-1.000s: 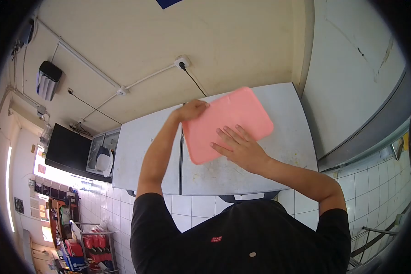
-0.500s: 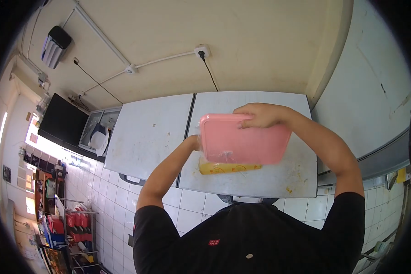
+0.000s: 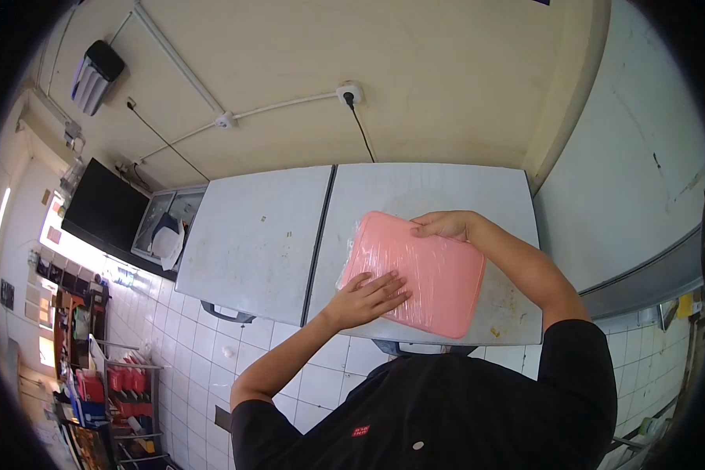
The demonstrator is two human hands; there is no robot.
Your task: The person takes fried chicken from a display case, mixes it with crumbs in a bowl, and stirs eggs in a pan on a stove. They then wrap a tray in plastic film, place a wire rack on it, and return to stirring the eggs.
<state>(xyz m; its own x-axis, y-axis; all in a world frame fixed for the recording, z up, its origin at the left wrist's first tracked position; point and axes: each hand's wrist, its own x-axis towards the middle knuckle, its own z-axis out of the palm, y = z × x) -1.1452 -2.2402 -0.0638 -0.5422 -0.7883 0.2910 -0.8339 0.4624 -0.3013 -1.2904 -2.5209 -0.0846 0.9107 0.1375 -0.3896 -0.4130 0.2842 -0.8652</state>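
Note:
A pink rectangular lid or container (image 3: 435, 274), partly covered with shiny clear film, is tilted over the right part of the white table (image 3: 251, 235). My right hand (image 3: 446, 225) grips its upper edge, thumb on the pink face. My left hand (image 3: 368, 299) lies on the film at its lower left, fingers spread. Loose film sticks out along the left edge. The yellow roll is hidden from view.
A dark seam (image 3: 319, 243) divides the tabletop. Behind it, a plug sits in a wall socket (image 3: 350, 95). A black-sided unit (image 3: 108, 207) stands at the left, and a shelf with red items (image 3: 129, 384) at the lower left.
The pink item has turned and come lower, now covering the spot where the yellow roll showed. My left hand has moved from behind its left edge onto its face.

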